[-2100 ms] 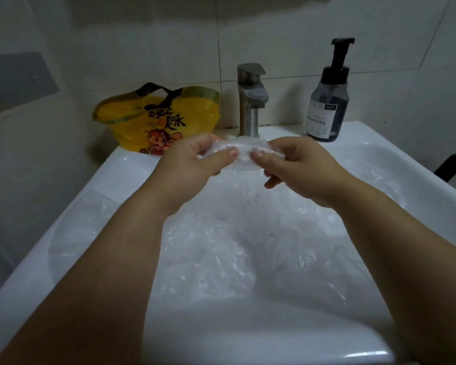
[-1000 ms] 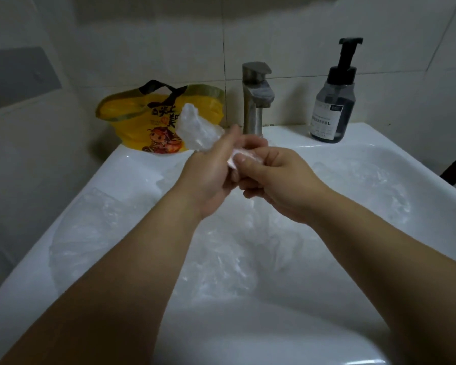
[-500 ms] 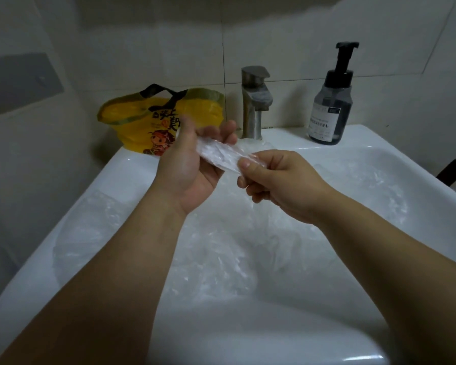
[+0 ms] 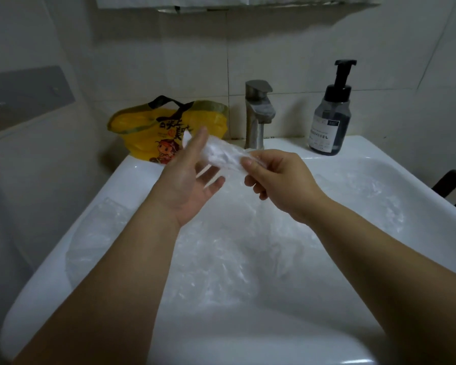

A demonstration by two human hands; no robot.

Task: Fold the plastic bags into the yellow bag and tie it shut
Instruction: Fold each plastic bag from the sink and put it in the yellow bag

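**The fold could pop open**

The right hand [image 4: 279,180] pinches one end of the folded bag [image 4: 221,154]. The left hand [image 4: 187,180] is flat and not gripping, so the bag could slip and unfold. The yellow bag [image 4: 142,127] sits far left.
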